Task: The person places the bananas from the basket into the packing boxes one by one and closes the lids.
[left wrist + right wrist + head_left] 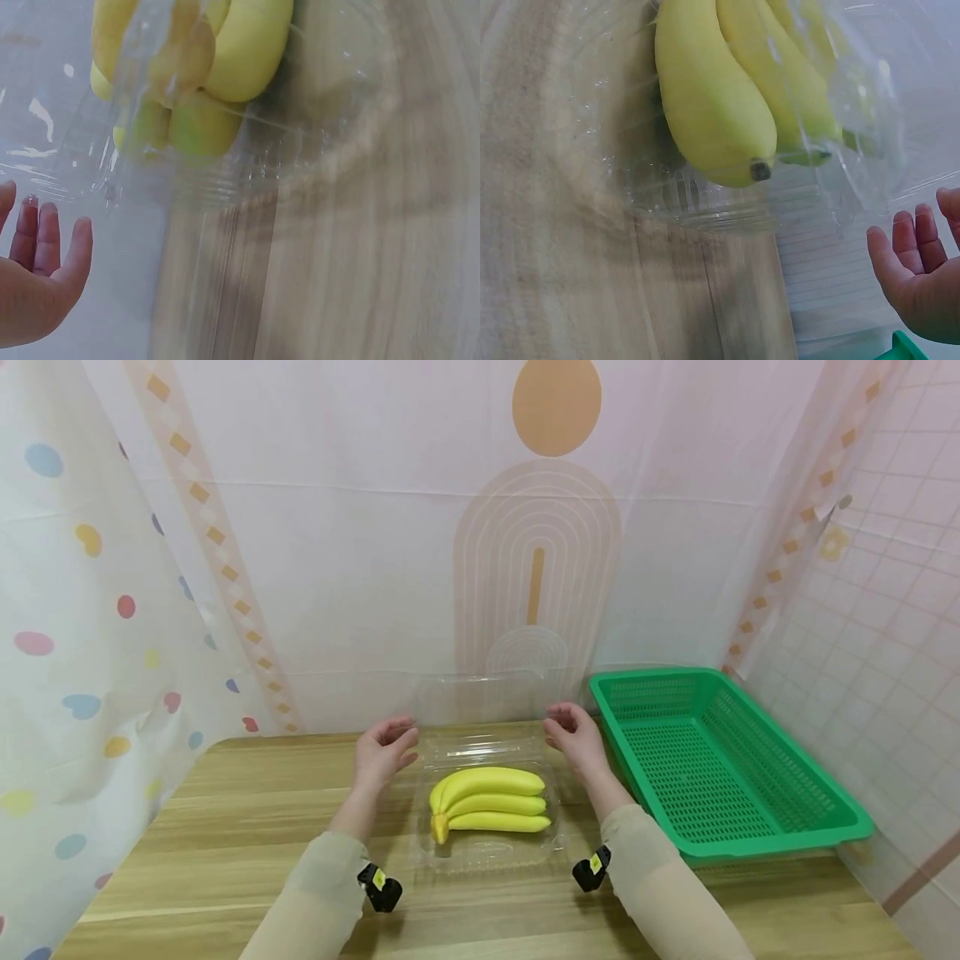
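A bunch of yellow bananas (491, 802) lies in the base of a clear plastic clamshell box (495, 862) on the table. The box's transparent lid (480, 702) stands raised behind the fruit. At the lid's left side is my left hand (384, 752), its fingers apart and loosely bent. My right hand (576, 739) mirrors it on the other side. In the left wrist view the left fingers (46, 238) are close to the plastic edge; whether they touch it I cannot tell. The right fingers (904, 244) appear near the plastic too, holding nothing visible.
A green perforated basket (783, 843) stands to the right, close beside my right forearm. The wooden table (270, 810) extends left of the box. Behind it hangs a patterned curtain (360, 585), and another with coloured dots (82, 635) covers the left side.
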### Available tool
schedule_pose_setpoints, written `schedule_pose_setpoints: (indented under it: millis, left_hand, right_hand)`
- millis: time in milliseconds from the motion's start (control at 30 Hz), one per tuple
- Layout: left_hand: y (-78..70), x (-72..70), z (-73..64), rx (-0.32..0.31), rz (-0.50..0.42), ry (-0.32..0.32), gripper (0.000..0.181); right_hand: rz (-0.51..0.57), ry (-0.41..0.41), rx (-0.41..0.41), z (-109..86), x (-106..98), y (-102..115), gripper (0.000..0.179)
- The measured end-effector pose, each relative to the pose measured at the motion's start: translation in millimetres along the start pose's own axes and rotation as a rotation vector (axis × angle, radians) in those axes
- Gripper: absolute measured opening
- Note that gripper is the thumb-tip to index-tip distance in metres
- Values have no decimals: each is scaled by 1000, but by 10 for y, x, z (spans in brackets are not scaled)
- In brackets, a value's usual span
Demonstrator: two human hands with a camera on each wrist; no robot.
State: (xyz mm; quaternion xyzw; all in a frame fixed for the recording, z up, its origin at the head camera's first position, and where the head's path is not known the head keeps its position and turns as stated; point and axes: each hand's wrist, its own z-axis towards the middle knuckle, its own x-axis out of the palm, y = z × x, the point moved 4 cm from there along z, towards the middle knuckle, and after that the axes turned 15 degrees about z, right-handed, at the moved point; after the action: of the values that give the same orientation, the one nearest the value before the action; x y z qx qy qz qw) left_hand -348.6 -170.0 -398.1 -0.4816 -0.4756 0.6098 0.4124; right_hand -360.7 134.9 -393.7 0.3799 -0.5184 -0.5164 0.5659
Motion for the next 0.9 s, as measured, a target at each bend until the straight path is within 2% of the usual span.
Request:
schedule_pose_setpoints:
  millis: [233, 600, 800, 900]
  left_hand:
    - [4, -25, -38, 88, 39, -15, 25]
    - [25, -59, -122, 216, 77, 19, 21]
    - [39, -73, -137, 276, 105, 33, 18]
    - [48, -94, -143, 325, 156, 29, 14]
  right_hand:
    - [-2, 12, -32, -66, -5, 34, 15]
    - [-39, 35, -73, -133, -50, 19, 15]
    - [-122, 38, -106, -177, -74, 25, 12]
    - [-169, 45, -122, -204, -80, 33, 11]
